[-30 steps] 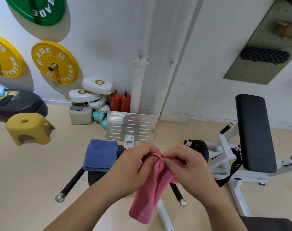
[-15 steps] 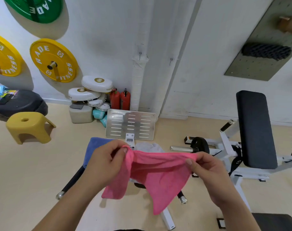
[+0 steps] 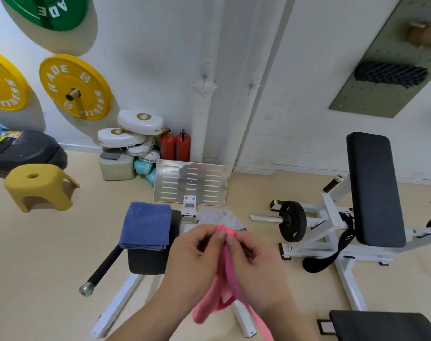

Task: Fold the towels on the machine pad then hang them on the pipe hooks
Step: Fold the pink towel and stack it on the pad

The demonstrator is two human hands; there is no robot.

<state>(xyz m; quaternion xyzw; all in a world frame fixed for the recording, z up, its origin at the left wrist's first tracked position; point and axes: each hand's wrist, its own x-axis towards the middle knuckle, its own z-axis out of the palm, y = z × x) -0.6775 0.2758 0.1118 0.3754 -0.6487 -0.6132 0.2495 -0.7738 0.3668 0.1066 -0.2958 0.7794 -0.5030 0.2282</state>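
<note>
My left hand and my right hand are pressed together at chest height, both pinching the top edge of a pink towel. The towel hangs down between my wrists, folded in half. Below and behind it, a folded blue towel lies on the black machine pad. A grey towel lies crumpled to the right of the blue one, partly hidden by my fingers. On the wall stands a white wrapped pipe with a small hook, and a second hook sticks out to its right.
A slotted metal footplate stands beyond the pad. A white machine frame with a black backrest and a weight plate is to the right. A yellow stool, stacked white pads and red extinguishers line the left wall.
Half a second ago my hands held the pink towel spread wide. They have come together, bringing its corners to meet, and the towel now hangs doubled.
</note>
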